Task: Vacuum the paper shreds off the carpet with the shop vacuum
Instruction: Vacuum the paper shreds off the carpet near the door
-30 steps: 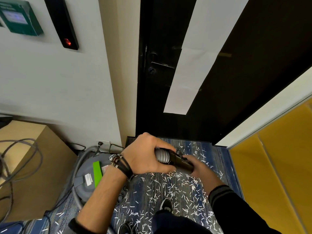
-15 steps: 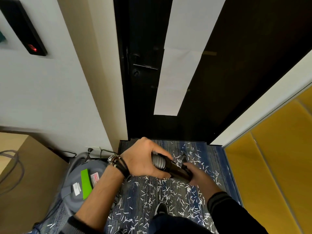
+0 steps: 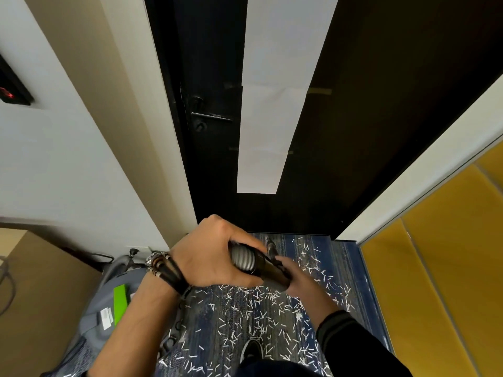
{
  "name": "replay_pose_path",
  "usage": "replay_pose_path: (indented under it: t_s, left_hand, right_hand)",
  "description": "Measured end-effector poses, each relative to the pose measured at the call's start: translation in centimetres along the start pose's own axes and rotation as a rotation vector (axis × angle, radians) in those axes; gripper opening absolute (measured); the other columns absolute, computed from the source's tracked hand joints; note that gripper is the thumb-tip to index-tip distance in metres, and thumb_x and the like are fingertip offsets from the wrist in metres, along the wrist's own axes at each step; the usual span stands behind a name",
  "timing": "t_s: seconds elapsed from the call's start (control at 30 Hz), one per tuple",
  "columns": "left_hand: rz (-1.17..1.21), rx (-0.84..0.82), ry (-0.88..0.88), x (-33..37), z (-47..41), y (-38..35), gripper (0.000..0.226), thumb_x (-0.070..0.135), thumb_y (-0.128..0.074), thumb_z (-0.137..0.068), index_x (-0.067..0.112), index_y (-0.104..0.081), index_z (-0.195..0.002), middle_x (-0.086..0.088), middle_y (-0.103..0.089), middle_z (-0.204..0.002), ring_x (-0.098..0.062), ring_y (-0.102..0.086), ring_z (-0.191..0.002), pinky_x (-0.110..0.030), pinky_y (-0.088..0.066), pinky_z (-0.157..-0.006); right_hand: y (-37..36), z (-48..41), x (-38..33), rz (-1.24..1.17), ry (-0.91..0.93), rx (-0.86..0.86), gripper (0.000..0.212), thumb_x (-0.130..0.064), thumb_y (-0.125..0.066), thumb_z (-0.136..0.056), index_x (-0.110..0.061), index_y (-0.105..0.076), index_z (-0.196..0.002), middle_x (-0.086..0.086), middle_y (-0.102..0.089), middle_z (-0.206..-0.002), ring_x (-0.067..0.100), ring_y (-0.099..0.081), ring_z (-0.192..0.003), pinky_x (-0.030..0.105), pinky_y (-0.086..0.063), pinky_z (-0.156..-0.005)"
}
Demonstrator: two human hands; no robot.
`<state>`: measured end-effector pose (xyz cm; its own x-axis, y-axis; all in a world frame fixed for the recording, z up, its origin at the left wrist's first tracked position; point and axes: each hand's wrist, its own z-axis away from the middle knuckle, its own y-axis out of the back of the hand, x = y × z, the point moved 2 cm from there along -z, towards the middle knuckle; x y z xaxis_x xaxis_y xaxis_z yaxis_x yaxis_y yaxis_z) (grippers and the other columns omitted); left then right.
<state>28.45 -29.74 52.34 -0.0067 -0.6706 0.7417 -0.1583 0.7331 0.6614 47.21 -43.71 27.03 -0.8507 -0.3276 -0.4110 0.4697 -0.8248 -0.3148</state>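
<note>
White paper shreds lie scattered over the blue striped carpet in front of me. The grey shop vacuum with a green label stands at the lower left. My left hand grips the ribbed grey hose end. My right hand holds the black wand joined to that hose, low over the carpet. The nozzle end of the wand is hidden behind my hands.
A black door with a lever handle and a white paper strip stands straight ahead. A yellow panel is at the right, a white wall and a cardboard box at the left. My shoe is on the carpet.
The view has swung to the right, so the vacuum and box sit further left in the frame. Both hands keep the same hold on the hose and wand.
</note>
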Motion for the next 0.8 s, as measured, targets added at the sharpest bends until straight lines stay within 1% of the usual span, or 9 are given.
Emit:
replay_pose_path:
  t_s: [0.07,0.13,0.23,0.3,0.43,0.57,0.67,0.73,0.8]
  left_hand:
    - [0.001,-0.015,0.009,0.3,-0.5,-0.8,0.041,0.042,-0.093,-0.072,0.034,-0.08,-0.111,0.024,-0.077,-0.1,0.007,-0.071,-0.09,-0.021,-0.058,-0.081]
    - [0.02,-0.009,0.024,0.5,-1.0,-1.4,0.043,0.041,-0.095,-0.071,0.034,-0.08,-0.111,0.024,-0.077,-0.1,0.006,-0.072,-0.09,-0.022,-0.058,-0.082]
    - [0.079,0.001,0.052,0.4,-1.9,-2.2,0.043,0.036,-0.096,-0.071,0.031,-0.081,-0.11,0.023,-0.077,-0.1,0.003,-0.073,-0.091,-0.022,-0.058,-0.084]
    - [0.097,-0.012,0.061,0.6,-2.5,-3.1,0.042,0.035,-0.096,-0.072,0.03,-0.081,-0.111,0.022,-0.077,-0.101,0.001,-0.073,-0.093,-0.028,-0.06,-0.086]
    - [0.073,0.029,0.023,1.8,-3.8,-3.3,0.042,0.042,-0.091,-0.074,0.03,-0.08,-0.113,0.021,-0.077,-0.102,0.001,-0.073,-0.092,-0.029,-0.061,-0.084]
    - [0.026,0.013,-0.033,2.6,-4.9,-3.3,0.044,0.047,-0.089,-0.074,0.03,-0.08,-0.114,0.02,-0.077,-0.103,0.006,-0.071,-0.092,-0.019,-0.058,-0.083]
    - [0.024,-0.059,-0.013,1.9,-5.7,-4.4,0.042,0.039,-0.093,-0.075,0.031,-0.079,-0.113,0.021,-0.076,-0.104,0.006,-0.071,-0.094,-0.016,-0.056,-0.084]
    - [0.078,-0.099,0.024,1.2,-5.6,-5.2,0.043,0.034,-0.095,-0.073,0.03,-0.08,-0.112,0.023,-0.076,-0.104,0.005,-0.072,-0.095,-0.017,-0.056,-0.085]
    - [0.089,-0.134,0.017,1.2,-5.5,-6.3,0.042,0.034,-0.095,-0.073,0.03,-0.08,-0.112,0.024,-0.076,-0.105,0.004,-0.072,-0.095,-0.019,-0.057,-0.086]
  right_hand:
    - [0.7,0.3,0.3,-0.022,-0.026,0.002,0.051,-0.015,-0.057,-0.093,0.003,-0.039,-0.138,0.027,-0.056,-0.11,0.035,-0.068,-0.079,0.043,-0.058,-0.062]
    - [2.0,1.0,-0.1,-0.074,-0.013,0.021,0.047,-0.017,-0.057,-0.094,0.002,-0.041,-0.134,0.027,-0.057,-0.108,0.037,-0.065,-0.086,0.049,-0.058,-0.065]
    - [4.8,1.9,-1.0,-0.129,0.0,0.054,0.044,-0.011,-0.062,-0.082,-0.001,-0.044,-0.122,0.027,-0.053,-0.117,0.041,-0.061,-0.101,0.06,-0.055,-0.083]
    - [6.0,2.7,-1.7,-0.103,-0.011,0.091,0.041,-0.01,-0.06,-0.083,-0.003,-0.045,-0.12,0.026,-0.052,-0.117,0.04,-0.059,-0.103,0.058,-0.053,-0.089]
    - [6.9,2.9,-3.8,-0.095,0.039,0.094,0.01,-0.009,-0.053,-0.094,-0.005,-0.047,-0.101,0.02,-0.054,-0.09,0.033,-0.058,-0.081,0.05,-0.06,-0.065]
    - [6.9,2.2,-5.0,-0.01,0.073,0.081,0.029,-0.013,-0.058,-0.091,-0.003,-0.048,-0.116,0.021,-0.055,-0.101,0.032,-0.06,-0.089,0.056,-0.05,-0.094]
    - [8.9,1.9,-3.5,0.0,0.064,0.156,0.034,-0.014,-0.062,-0.089,-0.001,-0.049,-0.118,0.023,-0.056,-0.108,0.034,-0.062,-0.094,0.055,-0.05,-0.096]
    - [10.6,1.9,-1.7,-0.04,0.073,0.181,0.044,-0.02,-0.073,-0.079,-0.001,-0.052,-0.114,0.025,-0.058,-0.112,0.036,-0.064,-0.094,0.055,-0.049,-0.097]
    - [10.9,4.1,-1.1,-0.038,0.051,0.241,0.039,-0.019,-0.07,-0.083,-0.001,-0.053,-0.112,0.023,-0.061,-0.104,0.033,-0.064,-0.084,0.047,-0.057,-0.081]
